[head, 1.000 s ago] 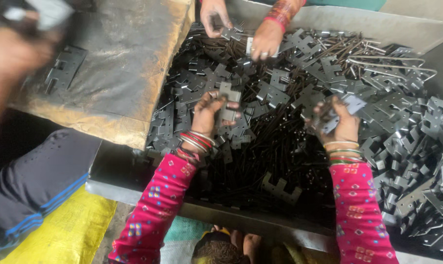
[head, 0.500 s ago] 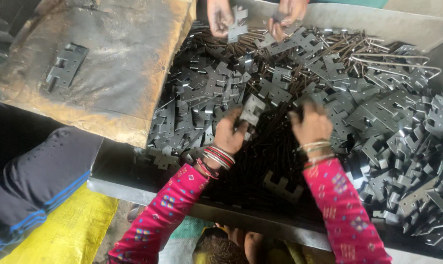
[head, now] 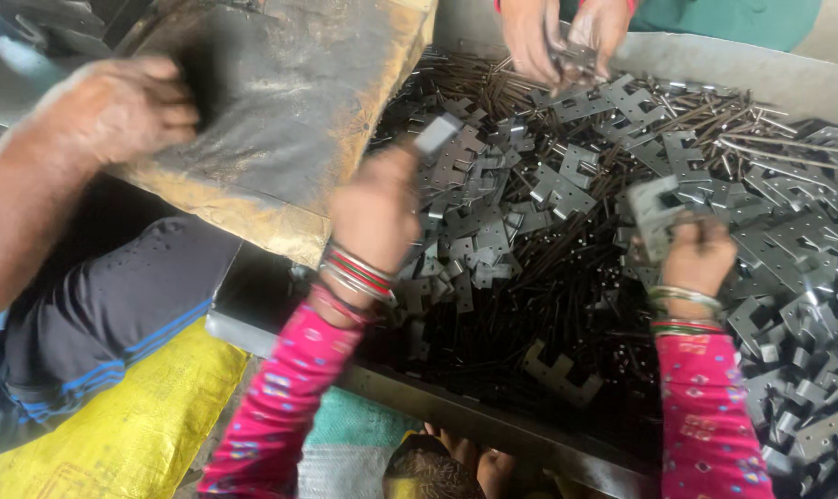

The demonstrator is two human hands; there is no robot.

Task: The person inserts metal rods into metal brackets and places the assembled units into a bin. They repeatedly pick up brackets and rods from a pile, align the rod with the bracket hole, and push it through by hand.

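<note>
My left hand point(head: 375, 214) is up over the near side of the big bin point(head: 493, 427). Its fingers are pinched on one flat gray metal plate point(head: 435, 135), and the plate sticks up past my fingertips. My right hand point(head: 699, 256) is off to the side, over the heap. Its fingers are closed around another metal piece point(head: 655, 214), a paler gray one, held up above the pile.

Half a second ago both my hands were low and close together, down in the dark parts in the middle. Now they are lifted and wide apart, and each one has a piece.

The plates are thin, gray and shiny, with square notches cut in them. Lots more lie in the pile of plates point(head: 789, 277) on the right, and long dark rods point(head: 539, 305) fill the middle of the bin.

On the left, another person's hand point(head: 114, 111) rests on a dirty flat board point(head: 280, 102). At the far edge, two more hands point(head: 567, 32) hold a small part together.
</note>
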